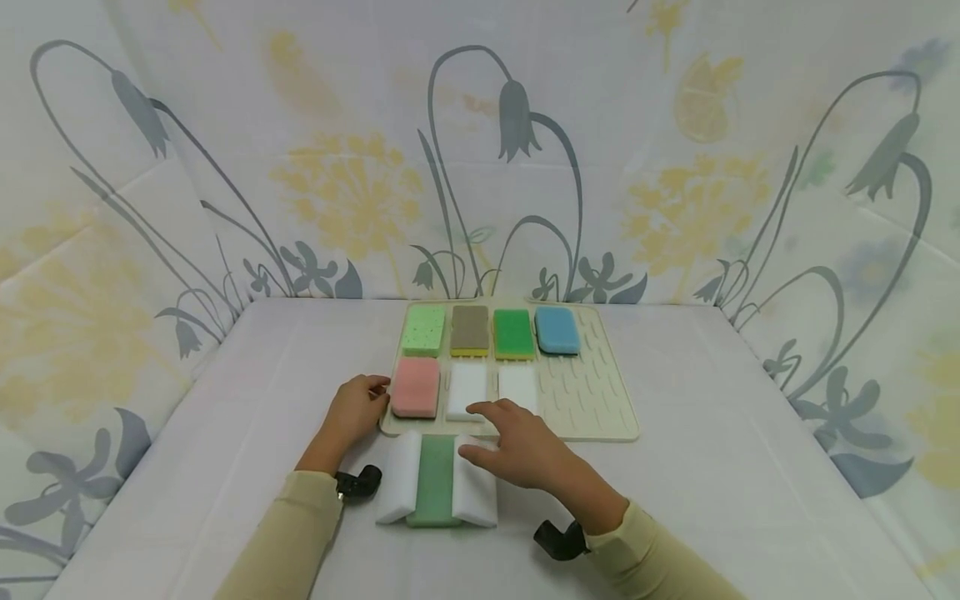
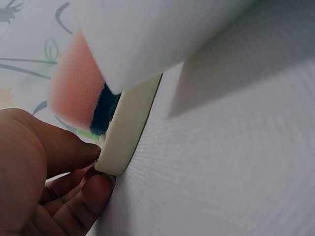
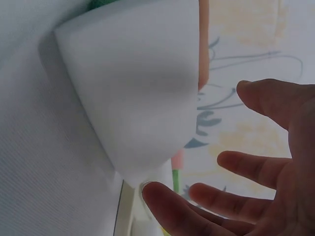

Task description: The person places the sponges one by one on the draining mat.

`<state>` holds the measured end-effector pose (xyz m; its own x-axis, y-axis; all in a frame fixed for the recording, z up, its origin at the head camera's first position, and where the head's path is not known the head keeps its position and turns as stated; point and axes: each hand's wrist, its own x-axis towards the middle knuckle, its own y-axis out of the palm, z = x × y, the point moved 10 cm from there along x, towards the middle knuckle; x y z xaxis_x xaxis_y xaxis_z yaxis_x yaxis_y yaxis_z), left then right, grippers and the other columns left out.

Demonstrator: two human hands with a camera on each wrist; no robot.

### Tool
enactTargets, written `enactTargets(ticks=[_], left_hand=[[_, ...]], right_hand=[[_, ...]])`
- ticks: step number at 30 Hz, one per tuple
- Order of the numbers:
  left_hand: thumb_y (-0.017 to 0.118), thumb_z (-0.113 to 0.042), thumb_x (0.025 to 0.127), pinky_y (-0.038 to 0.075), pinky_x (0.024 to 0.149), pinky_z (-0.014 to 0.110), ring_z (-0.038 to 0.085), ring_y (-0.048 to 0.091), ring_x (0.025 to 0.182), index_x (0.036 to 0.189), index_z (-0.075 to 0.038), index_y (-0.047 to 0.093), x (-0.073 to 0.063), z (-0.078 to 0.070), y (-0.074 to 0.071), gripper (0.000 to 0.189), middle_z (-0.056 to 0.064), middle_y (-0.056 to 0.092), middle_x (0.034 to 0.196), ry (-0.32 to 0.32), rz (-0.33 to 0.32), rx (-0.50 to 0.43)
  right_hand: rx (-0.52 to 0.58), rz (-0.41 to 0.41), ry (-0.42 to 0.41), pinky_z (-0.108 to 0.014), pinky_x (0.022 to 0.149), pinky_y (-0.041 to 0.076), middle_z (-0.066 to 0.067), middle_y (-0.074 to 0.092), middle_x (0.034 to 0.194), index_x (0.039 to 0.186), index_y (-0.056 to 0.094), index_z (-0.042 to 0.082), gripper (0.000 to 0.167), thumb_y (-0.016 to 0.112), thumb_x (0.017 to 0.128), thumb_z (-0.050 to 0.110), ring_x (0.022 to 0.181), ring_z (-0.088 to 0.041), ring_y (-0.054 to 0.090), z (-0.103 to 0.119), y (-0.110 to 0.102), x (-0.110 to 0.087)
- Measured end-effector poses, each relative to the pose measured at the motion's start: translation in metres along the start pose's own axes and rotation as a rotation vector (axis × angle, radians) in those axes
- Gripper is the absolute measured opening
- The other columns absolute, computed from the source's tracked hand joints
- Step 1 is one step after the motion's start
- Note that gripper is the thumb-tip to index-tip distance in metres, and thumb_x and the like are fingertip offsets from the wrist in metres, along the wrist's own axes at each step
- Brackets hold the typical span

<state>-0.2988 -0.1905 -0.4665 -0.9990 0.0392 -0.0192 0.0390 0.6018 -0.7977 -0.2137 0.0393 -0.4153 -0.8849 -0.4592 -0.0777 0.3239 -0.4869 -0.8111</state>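
Head view: here is the ridged cream rectangular tray (image 1: 588,400) lying on the white table (image 1: 712,433), two rows aboard, a pink block sponge (image 1: 416,385) front left.
Green-and-white set: a sage-green slab (image 1: 435,479) between two sloping white blocks (image 1: 476,492), on the table just in front of the tray; the material looks like foam, hard to be sure.
Tray's left edge: the left hand (image 1: 356,408) has it in a narrow pinch, thumb against fingertip.
Over the set: the right hand (image 1: 525,442) hangs wide, thumb well apart from fingers, holding nothing; whether one fingertip brushes a block, I can't tell.
Doing it well: I'd keep that pinch light and steady so the tray doesn't skid, and if the right hand closes, take the set evenly, as the loose-looking white blocks could splay.
Left wrist view: lovely detail here, a dark blue layer (image 2: 104,110) under the pink sponge and the thumb right on the tray's corner, both barely readable from above.
Right wrist view: daylight between thumb and white block, a gap the head view flattens away.
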Motion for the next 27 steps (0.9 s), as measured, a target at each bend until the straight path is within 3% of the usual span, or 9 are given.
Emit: enactTargets(ticks=[10,20,27], left_hand=[[0.055,-0.013,0.094,0.051,0.087,0.045,0.031,0.063,0.105,0.128,0.003,0.060,0.001,0.002,-0.001,0.037,0.018,0.066,0.112,0.006,0.004,0.001],[0.055,-0.013,0.094,0.051,0.088,0.045,0.031,0.063,0.105,0.128,0.003,0.059,-0.002,-0.001,-0.003,0.038,0.018,0.066,0.112,-0.003,0.010,-0.012],[0.055,-0.013,0.095,0.051,0.088,0.045,0.031,0.063,0.106,0.129,0.003,0.059,-0.001,-0.001,-0.001,0.038,0.018,0.065,0.113,-0.014,0.009,-0.012]], right_hand=[[-0.020,0.050,-0.003,-0.051,0.093,0.048,-0.010,0.051,0.139,0.139,0.050,0.022,0.063,0.060,0.088,0.057,0.123,-0.031,0.053,0.003,0.020,-0.006],[-0.073,0.057,0.031,-0.049,0.090,0.050,-0.009,0.053,0.135,0.141,0.048,0.024,0.066,0.062,0.086,0.059,0.115,-0.029,0.058,0.001,0.027,-0.010],[-0.052,0.050,0.025,-0.049,0.087,0.051,-0.010,0.053,0.134,0.142,0.046,0.024,0.070,0.063,0.085,0.059,0.111,-0.031,0.059,0.002,0.032,-0.010]])
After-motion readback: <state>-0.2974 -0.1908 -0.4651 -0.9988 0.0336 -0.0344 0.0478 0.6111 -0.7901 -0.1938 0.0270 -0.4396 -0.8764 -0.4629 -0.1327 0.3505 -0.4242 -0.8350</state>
